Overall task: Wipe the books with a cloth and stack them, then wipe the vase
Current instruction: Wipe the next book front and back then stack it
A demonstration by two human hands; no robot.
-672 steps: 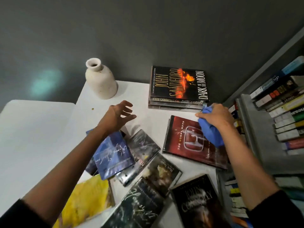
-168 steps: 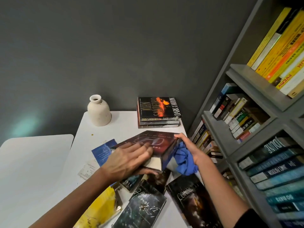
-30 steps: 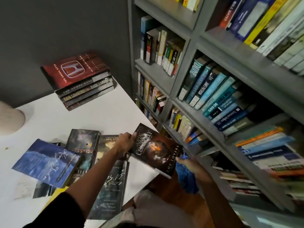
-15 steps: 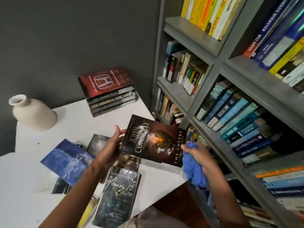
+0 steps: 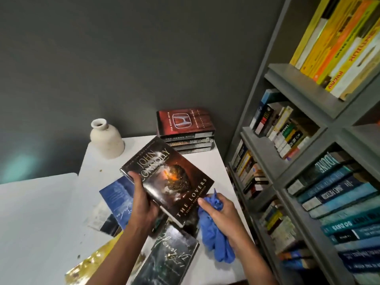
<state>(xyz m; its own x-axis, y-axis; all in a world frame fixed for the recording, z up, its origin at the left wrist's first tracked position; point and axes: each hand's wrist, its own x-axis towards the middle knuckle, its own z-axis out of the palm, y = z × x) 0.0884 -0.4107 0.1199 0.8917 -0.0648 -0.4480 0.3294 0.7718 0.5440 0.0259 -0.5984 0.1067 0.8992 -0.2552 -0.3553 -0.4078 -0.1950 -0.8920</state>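
Your left hand (image 5: 144,204) grips the dark hardback (image 5: 167,178) by its edge, tilted cover-up above the table (image 5: 41,212); your right hand (image 5: 222,212), bunched around the blue cloth (image 5: 216,243), sits at its corner, seemingly ready to wipe. Vase (image 5: 107,140) waits beside the stack (image 5: 186,130).

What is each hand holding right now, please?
Left hand: closed around the John Connolly book.
Right hand: closed around the blue cloth.

blue cloth (image 5: 216,239); cream vase (image 5: 108,140); red top book (image 5: 184,122); white table (image 5: 41,212).
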